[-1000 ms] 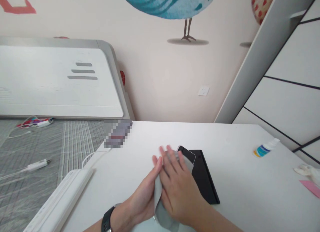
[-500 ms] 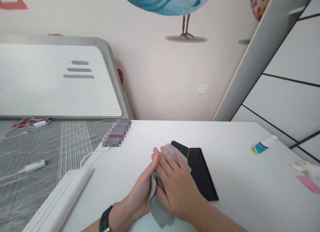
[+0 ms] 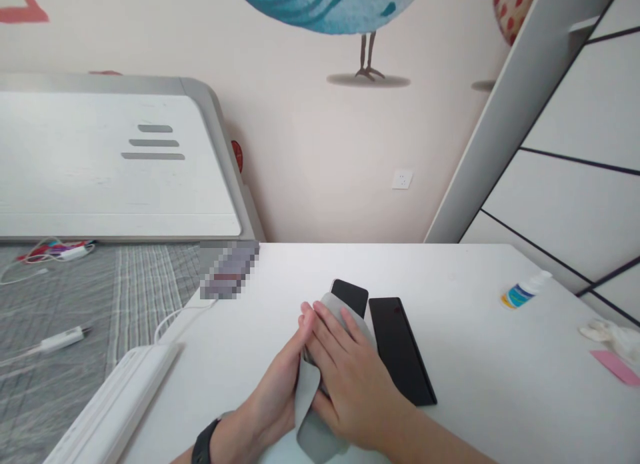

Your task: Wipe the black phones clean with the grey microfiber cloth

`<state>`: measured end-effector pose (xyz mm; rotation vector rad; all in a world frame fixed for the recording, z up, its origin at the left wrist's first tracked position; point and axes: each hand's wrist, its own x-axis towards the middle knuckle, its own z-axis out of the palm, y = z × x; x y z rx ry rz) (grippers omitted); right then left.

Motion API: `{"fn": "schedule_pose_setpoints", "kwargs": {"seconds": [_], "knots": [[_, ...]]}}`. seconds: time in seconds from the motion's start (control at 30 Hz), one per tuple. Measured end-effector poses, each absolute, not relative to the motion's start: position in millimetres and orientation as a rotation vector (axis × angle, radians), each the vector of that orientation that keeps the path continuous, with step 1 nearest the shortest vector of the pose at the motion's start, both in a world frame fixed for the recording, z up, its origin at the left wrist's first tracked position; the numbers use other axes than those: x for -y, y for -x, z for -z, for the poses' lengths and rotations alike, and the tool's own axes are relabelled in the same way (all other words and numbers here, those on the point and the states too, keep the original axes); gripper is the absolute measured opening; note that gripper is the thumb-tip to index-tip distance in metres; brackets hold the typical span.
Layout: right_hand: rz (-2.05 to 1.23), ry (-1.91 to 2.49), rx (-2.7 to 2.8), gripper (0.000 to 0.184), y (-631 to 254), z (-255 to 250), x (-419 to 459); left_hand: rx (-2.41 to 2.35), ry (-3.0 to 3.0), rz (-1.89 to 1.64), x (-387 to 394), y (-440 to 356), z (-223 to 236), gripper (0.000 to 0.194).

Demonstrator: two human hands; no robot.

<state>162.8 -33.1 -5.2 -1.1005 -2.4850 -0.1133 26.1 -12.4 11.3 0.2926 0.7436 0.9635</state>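
Note:
My left hand [image 3: 277, 391], with a dark band at the wrist, grips the left side of a smartphone [image 3: 351, 296]. Only the phone's black upper end shows past the cloth. Over its face lies a grey cloth [image 3: 320, 437], and my right hand [image 3: 350, 377] presses on it with fingers stretched side by side. The thumb of the right hand pins a fold of the cloth. Just right of my hands a second black phone-like slab [image 3: 403, 351] lies flat on the white table [image 3: 475, 357].
A small spray bottle [image 3: 525, 291] lies on the right, near a pink slip [image 3: 615, 367] and a crumpled white wrapper [image 3: 617, 337]. At left are a white power strip [image 3: 115, 404], a blurred-out item [image 3: 230, 271] and a bed with grey bedding [image 3: 145, 277].
The held phone and both hands have shifted slightly left, opening a gap to the black slab. My right hand has slid a little down the phone with the cloth.

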Motion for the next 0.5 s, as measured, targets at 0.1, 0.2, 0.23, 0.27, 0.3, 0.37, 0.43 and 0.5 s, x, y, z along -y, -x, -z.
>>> {"fn": "schedule_pose_setpoints", "kwargs": {"seconds": [0.1,0.2,0.23,0.27,0.3,0.37,0.43,0.5], "knots": [[0.114,1.257,2.338,0.073,-181,4,18,-0.615,-0.388,-0.854,12,-26,-15,0.055],[0.114,1.477,2.065,0.073,-199,4,6,-0.464,-0.589,-0.807,14,-26,-13,0.054],[0.108,1.508,1.995,0.072,-201,5,5,-0.458,-0.641,-0.812,15,-26,-11,0.052],[0.101,1.516,1.946,0.072,-199,6,6,-0.477,-0.683,-0.823,15,-27,-9,0.051],[0.093,1.505,1.925,0.073,-195,7,10,-0.522,-0.716,-0.844,15,-27,-8,0.05],[0.056,1.442,1.959,0.078,-181,11,20,-0.681,-0.747,-0.921,13,-29,-8,0.049],[-0.03,1.338,2.015,0.084,-165,15,31,-0.862,-0.761,-1.027,10,-29,-10,0.048],[-0.194,1.241,1.978,0.084,-154,19,38,-0.974,-0.809,-1.117,7,-28,-14,0.048]]}}
